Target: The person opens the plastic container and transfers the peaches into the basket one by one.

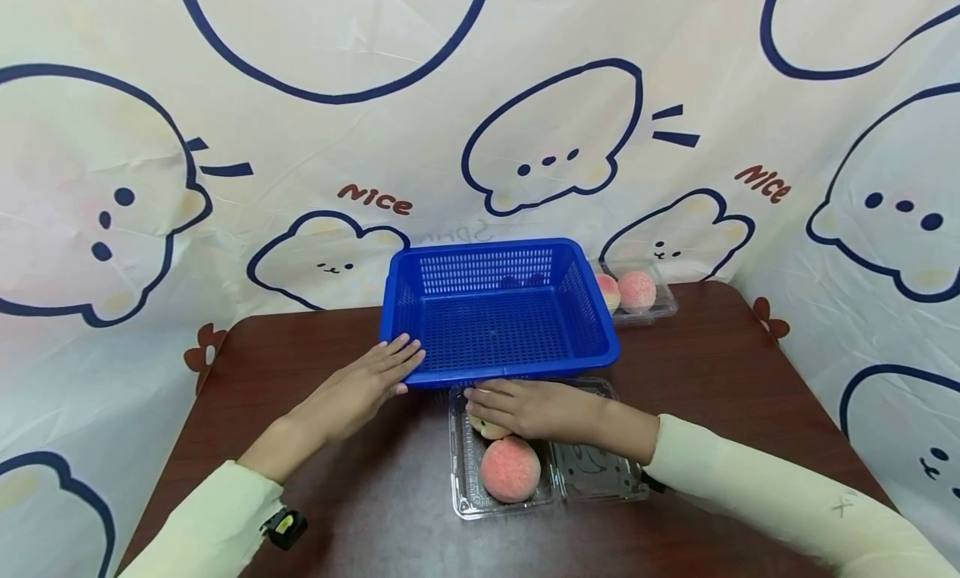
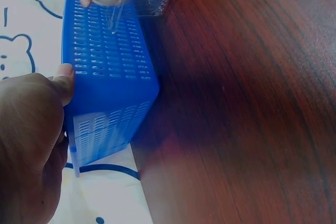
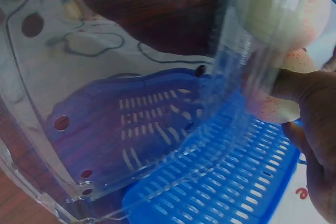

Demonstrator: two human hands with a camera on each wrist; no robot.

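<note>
A blue plastic basket (image 1: 491, 373) with slotted walls stands at the middle back of the table. At its front left corner my left hand (image 1: 360, 388) grips the rim, thumb (image 2: 65, 80) on the outer wall and fingers over the inside. Just in front of the basket lies an open clear plastic clamshell box (image 1: 467, 506), its lid (image 1: 600, 478) folded out to the right. My right hand (image 1: 528, 407) holds a pale peach (image 1: 489, 429) at the box's far end, fingers curled over it. A pinker peach (image 1: 510, 469) sits in the near end. Nothing shows inside the basket.
Behind the basket's right side, another clear box (image 1: 663, 309) holds peaches (image 1: 637, 292), partly hidden by the basket. A printed cloth (image 1: 420, 153) hangs round the back and sides of the brown table (image 1: 375, 511). Dark wrist devices (image 1: 285, 528) sit at the sleeves.
</note>
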